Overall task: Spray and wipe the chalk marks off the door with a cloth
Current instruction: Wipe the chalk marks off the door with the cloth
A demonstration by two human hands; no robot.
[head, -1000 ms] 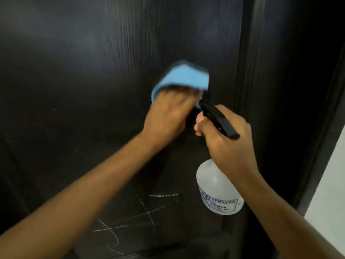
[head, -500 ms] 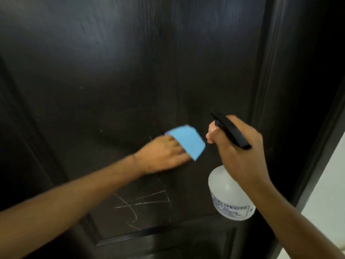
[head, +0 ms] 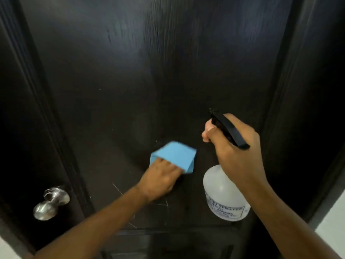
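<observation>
Since half a second back the view has dropped and swung, so a door knob [head: 51,202] now shows at lower left and the chalk marks [head: 141,204] sit lower, partly behind the forearm; the cloth hand has slid a bit down-left across the panel. Left hand [head: 160,178] lies on the blue cloth [head: 174,157], fingers laid over its lower edge and pressing it flat against the door [head: 130,81]; fingers look mostly straight, no pinch visible. Cloth is folded, a corner doubled under on its right side, touching the dark panel just above the remaining chalk. Right hand [head: 235,152] is wrapped round the neck of the spray bottle [head: 224,195], fingers curled on the trigger side, black spray head [head: 228,128] poking out above the knuckles, nozzle aimed at the door. Bottle body is translucent white with a printed label low down, hanging just beside the cloth to its right, not touching it. Chalk: thin white lines below and left of the left wrist, one slanted stroke, a short horizontal with a small vertical tick, faint bits lower near the panel's bottom moulding. A few tiny white specks higher up on the panel. Door is dark wood grain, glossy. Knob is brushed metal, well apart from both hands. Pale wall [head: 332,221] at lower right edge.
</observation>
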